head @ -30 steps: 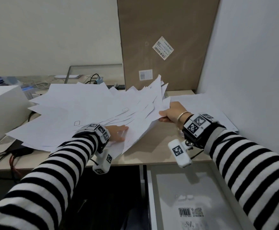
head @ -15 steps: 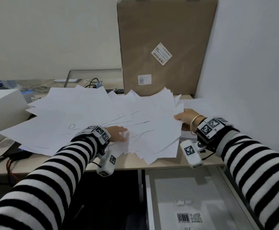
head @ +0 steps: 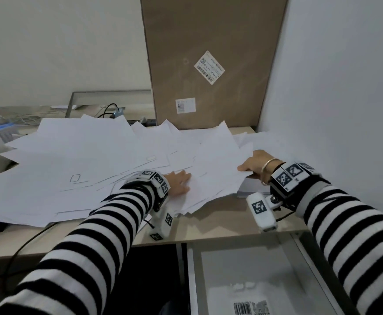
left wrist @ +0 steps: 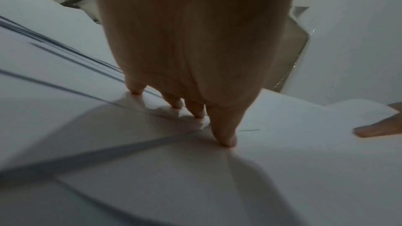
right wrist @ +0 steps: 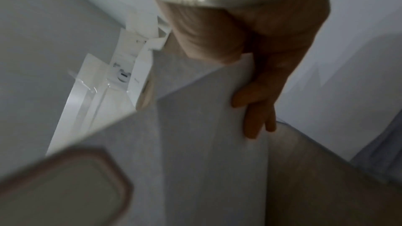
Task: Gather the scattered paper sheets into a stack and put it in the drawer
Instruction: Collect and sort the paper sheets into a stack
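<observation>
Left hand (head: 178, 183) lay flat w/ fingers straight, tips pressing the spread of paper sheets (head: 90, 160) approx. mid-worktop (head: 220, 221). Right hand (head: 252, 165) pinched the right edge of a fanned bunch, thumb on top, fingers curled underneath; wrist view was blurred, so probably several sheets, not one. Sheets lay overlapped across most of the worktop, too many to count, dozens at a guess; a few more sat by the wall beyond the right hand. One drawer (head: 254, 276) stood open below the front edge, some printed item already inside. One tall cardboard box (head: 208, 64) stood behind. Progress: early; gathering begun, no squared stack yet, nothing of the spread in the drawer.
</observation>
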Demonstrator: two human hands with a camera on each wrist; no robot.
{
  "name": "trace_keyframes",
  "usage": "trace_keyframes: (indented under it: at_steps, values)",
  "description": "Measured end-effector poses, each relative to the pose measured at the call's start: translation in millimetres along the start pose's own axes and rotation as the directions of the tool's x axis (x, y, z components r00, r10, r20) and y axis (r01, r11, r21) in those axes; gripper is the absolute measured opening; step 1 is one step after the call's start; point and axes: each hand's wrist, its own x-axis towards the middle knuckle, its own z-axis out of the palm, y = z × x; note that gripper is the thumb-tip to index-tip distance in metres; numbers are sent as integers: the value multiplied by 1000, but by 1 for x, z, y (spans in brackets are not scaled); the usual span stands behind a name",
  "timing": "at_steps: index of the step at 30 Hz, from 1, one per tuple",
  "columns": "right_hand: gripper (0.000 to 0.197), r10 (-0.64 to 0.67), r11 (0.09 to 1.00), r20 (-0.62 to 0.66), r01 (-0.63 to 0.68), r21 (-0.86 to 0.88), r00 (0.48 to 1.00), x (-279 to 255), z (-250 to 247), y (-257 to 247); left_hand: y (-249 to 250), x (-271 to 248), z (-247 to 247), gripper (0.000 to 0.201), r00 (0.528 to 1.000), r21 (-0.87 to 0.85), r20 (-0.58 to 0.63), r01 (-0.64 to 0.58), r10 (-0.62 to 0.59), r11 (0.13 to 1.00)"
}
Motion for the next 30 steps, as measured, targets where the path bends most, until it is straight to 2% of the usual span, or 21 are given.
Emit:
trace_keyframes:
  at_steps: [2,6,7,9,11,14,16,17,19,20,21,26,27,28,29,30]
  values:
    - [38,-54,990,-34,58,126,998,1,-10,4,-6,5,1,53,1000,-5,1,11,-11,1000]
    - [7,-151,929,-79,169,329,985,-2,-30,11,-9,9,2,59,1000,-12,29,0,0,1000]
    - [10,-210,936,-113,233,266,971,1,-35,13,-9,9,2,59,1000,-17,29,0,1,1000]
    - [21,-311,950,-110,312,-3,944,4,-45,17,-12,11,3,61,999,-37,36,3,-2,999]
    - [31,-284,955,-119,269,-129,951,-5,-54,20,-17,13,5,63,999,-69,43,18,-15,997]
    - [40,-372,900,-179,307,-309,911,-11,-67,22,-23,11,8,65,998,-120,46,54,-48,991]
    - [47,-363,914,-214,303,-268,907,-12,-73,18,-23,9,8,65,997,-125,37,65,-61,990]
    - [53,-336,936,-238,294,-194,911,-14,-76,17,-22,9,8,66,997,-124,35,69,-65,990]
    - [43,-357,929,-299,302,-213,885,-14,-89,19,-19,7,7,66,997,-108,38,75,-72,991]
    - [44,-366,928,-342,314,-200,865,-16,-96,20,-20,9,7,65,996,-108,43,82,-78,991]
    - [46,-318,948,-368,303,-99,874,-22,-102,18,-19,8,6,65,995,-109,47,92,-87,990]
    - [55,-243,964,-456,265,-16,856,-54,-118,18,-17,6,3,65,993,-160,37,113,-109,981]
    - [56,-225,956,-422,282,78,878,-59,-121,15,-16,5,1,63,993,-168,26,121,-118,978]
    - [51,-253,931,-406,335,145,878,-58,-127,15,-15,4,-2,61,992,-186,13,127,-127,974]
    - [39,-254,872,-460,408,272,851,-59,-130,16,-14,3,-3,59,990,-203,1,138,-140,969]
    - [34,-232,842,-499,430,327,835,-54,-133,19,-14,2,-5,58,990,-225,-17,133,-140,965]
